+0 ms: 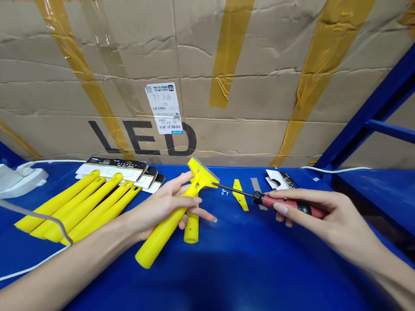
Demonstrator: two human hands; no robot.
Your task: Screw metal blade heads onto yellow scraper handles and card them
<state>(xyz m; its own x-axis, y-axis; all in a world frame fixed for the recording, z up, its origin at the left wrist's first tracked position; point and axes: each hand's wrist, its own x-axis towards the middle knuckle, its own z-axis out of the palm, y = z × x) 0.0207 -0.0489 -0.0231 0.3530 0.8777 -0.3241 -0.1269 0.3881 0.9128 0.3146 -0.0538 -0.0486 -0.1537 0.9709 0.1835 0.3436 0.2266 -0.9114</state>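
Note:
My left hand (176,200) is closed around a yellow scraper (164,230), its head with a metal blade edge tilted up and to the right. In my right hand (316,209) is a screwdriver (296,205) with a red and black handle. Its tip meets the right end of the scraper head, where a screw seems to sit. Behind the left hand stands part of another yellow handle (191,229), mostly hidden. Small screws (223,192), a yellow clamp plate (240,195) and a grey blade (258,191) lie on the blue surface between the hands.
Several yellow handles (81,204) lie at the left on printed cards (111,168). A white power strip (19,184) and grey cable (31,213) are at far left. Another card (281,179) lies behind the right hand. A large cardboard box (199,56) and blue frame post (383,96) close off the back.

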